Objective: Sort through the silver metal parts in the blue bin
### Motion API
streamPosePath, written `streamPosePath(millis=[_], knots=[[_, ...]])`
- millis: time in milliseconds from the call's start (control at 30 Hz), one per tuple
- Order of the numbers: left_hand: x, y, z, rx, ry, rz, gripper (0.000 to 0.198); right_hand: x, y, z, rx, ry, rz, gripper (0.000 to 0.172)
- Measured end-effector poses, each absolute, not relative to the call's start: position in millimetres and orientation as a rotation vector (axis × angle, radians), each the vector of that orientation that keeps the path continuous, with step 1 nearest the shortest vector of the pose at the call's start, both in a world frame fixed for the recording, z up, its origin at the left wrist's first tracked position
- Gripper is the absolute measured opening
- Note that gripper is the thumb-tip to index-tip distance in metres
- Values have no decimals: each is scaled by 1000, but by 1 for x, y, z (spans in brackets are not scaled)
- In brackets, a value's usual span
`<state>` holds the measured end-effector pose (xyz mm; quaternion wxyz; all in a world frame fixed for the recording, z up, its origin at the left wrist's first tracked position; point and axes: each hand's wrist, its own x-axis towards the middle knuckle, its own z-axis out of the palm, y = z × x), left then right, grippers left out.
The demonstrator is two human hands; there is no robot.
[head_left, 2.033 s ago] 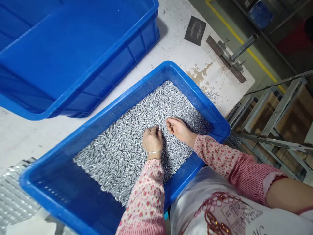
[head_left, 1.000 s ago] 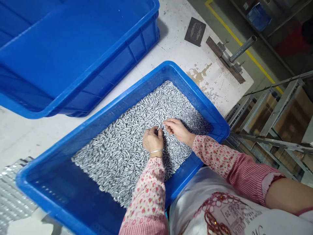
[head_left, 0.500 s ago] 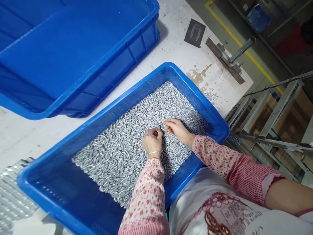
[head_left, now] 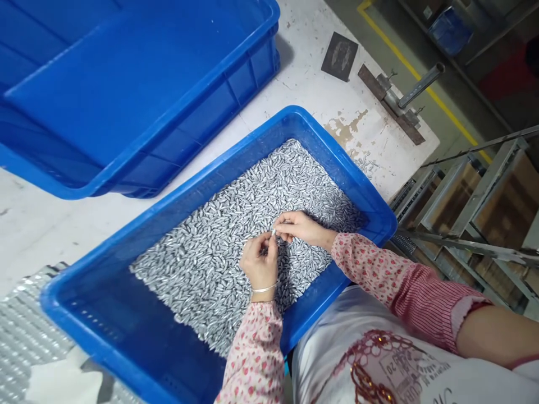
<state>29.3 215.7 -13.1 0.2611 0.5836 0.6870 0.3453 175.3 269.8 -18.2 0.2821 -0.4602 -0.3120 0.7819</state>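
A blue plastic tub (head_left: pixel 219 148) holds a thick layer of small silver spindle-shaped metal pieces (head_left: pixel 219 247), which look like fishing sinkers. My left hand (head_left: pixel 259 264), a bracelet at its wrist, is over the pile with thumb and forefinger pinched on one small silver piece (head_left: pixel 273 231). From the right, my right hand (head_left: pixel 302 229) meets it, its fingertips closed at the same piece. The curled fingers partly hide that piece.
A larger blue bin (head_left: pixel 197 120) stands behind the tub on the worn white table (head_left: pixel 303 73). Farther right lie a dark square plate (head_left: pixel 339 56), a metal bar clamp with a pipe (head_left: pixel 391 101) and scattered pieces (head_left: pixel 367 164). A metal rack (head_left: pixel 467 213) stands at right.
My hands have come together: the right moved left and slightly down, and the left lowered a little. Their fingertips now meet at the small piece. The view has shifted slightly.
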Motion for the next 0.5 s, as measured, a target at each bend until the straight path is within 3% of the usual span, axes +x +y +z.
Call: streamPosePath(millis=[200, 500], knots=[[26, 204, -15, 1144, 1781, 1038, 27, 176, 268, -18, -1103, -936, 2156, 9], [25, 195, -8, 958, 1771, 1067, 29, 172, 261, -21, -1065, -1106, 2073, 16]])
